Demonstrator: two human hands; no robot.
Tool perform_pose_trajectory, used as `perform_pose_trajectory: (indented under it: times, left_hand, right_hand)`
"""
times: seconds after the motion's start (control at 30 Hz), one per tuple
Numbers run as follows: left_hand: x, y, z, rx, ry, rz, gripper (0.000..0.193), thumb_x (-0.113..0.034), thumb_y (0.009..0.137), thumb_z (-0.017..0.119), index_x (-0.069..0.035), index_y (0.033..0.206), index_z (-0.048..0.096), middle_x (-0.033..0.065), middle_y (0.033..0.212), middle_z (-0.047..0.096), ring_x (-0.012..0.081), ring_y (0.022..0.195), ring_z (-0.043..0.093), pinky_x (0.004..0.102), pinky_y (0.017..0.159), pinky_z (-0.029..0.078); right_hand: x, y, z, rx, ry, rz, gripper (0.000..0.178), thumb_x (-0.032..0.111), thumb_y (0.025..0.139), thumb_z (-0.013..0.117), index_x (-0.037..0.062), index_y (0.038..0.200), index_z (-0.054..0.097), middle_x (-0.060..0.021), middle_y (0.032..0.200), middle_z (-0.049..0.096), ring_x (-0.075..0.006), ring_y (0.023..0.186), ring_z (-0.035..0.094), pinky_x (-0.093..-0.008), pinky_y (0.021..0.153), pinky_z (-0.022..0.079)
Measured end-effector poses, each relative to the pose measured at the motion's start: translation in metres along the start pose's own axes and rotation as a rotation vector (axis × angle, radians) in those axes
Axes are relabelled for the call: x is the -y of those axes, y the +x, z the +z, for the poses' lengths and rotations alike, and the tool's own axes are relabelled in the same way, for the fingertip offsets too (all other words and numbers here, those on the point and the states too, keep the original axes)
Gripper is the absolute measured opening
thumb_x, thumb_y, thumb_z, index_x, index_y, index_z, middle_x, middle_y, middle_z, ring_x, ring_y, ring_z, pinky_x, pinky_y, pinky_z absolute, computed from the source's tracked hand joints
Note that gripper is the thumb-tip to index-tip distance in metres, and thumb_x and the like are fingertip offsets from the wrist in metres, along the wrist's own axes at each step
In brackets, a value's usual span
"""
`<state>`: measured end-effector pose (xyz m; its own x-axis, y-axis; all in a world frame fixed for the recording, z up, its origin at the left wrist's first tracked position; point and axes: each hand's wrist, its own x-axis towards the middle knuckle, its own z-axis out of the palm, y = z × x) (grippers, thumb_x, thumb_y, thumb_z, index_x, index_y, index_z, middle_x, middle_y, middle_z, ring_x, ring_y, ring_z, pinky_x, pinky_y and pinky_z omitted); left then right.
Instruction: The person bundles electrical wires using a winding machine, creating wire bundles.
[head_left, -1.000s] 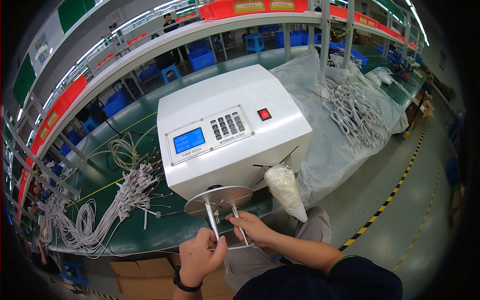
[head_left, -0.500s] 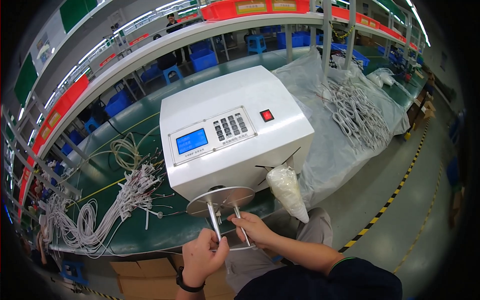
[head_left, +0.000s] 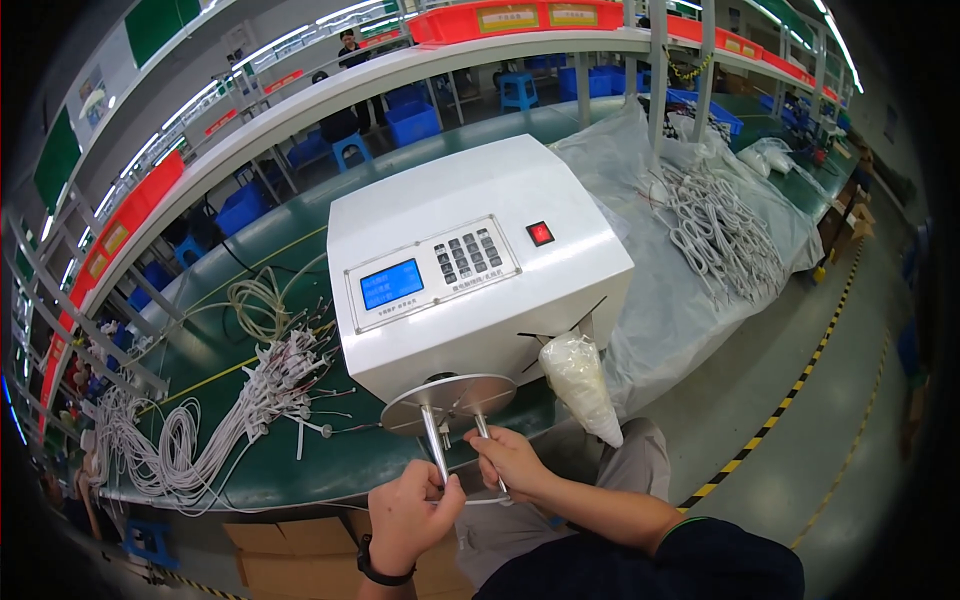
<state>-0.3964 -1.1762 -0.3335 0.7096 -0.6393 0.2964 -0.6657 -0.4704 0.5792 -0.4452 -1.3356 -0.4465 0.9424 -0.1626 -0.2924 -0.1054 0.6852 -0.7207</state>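
Note:
A white machine (head_left: 470, 200) with a blue screen, a keypad and a red switch stands on the bench in front of me. From its front sticks out a round metal disc (head_left: 400, 415) carrying two metal posts. My left hand (head_left: 408, 510) is closed by the tip of the left post (head_left: 432, 440), pinching a thin white cable (head_left: 485, 502) that passes near the post ends. Closed around the right post (head_left: 483, 428) are the fingers of my right hand (head_left: 515, 465); its thumb is hard to see. A small pale connector (head_left: 446, 428) shows between the posts.
Bundled white cables with connectors (head_left: 270, 385) lie left on the green bench (head_left: 330, 460). More cables (head_left: 715, 230) rest on plastic sheeting (head_left: 640, 340) to the right. A plastic-wrapped cone (head_left: 580, 390) hangs at the machine's right side. Cardboard boxes (head_left: 290, 555) stand below.
The whole view has shifted slightly, so the machine and bench appear a little further right and lower. Both hands keep nearly the same places at the posts.

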Motion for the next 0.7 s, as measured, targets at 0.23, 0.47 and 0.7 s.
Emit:
perform_pose_trajectory:
  times: [0.23,0.47,0.7]
  left_hand:
    - [0.009,-0.008,0.004,-0.055,-0.001,-0.074,0.020,-0.013,0.078,0.072,-0.005,0.070,0.055,0.0054,0.052,0.056,0.0176,0.043,0.055,0.0291,0.045,0.041]
    - [0.020,-0.014,0.011,0.067,-0.124,-0.290,0.022,-0.018,0.082,0.070,-0.004,0.071,0.057,0.0092,0.055,0.058,0.0257,0.047,0.058,0.0361,0.048,0.044]
    - [0.026,-0.026,0.032,-0.009,-0.116,-0.200,0.024,-0.017,0.092,0.058,-0.003,0.075,0.051,0.0181,0.062,0.057,0.0401,0.059,0.058,0.0461,0.053,0.043]
  right_hand:
    - [0.034,-0.018,0.002,-0.049,0.140,-0.044,0.012,0.014,0.100,0.052,0.0051,0.108,0.053,-0.0010,0.051,0.046,-0.0097,0.035,0.037,-0.0259,0.035,0.028]
    - [0.060,-0.021,0.013,-0.126,-0.132,-0.072,0.013,0.011,0.097,0.053,0.0031,0.107,0.052,-0.0009,0.051,0.046,-0.0102,0.036,0.038,-0.0248,0.035,0.030]
    - [0.064,-0.026,0.027,-0.209,-0.078,-0.060,0.009,0.013,0.097,0.054,0.0054,0.100,0.052,0.0004,0.050,0.041,-0.0091,0.035,0.031,-0.0258,0.034,0.023]
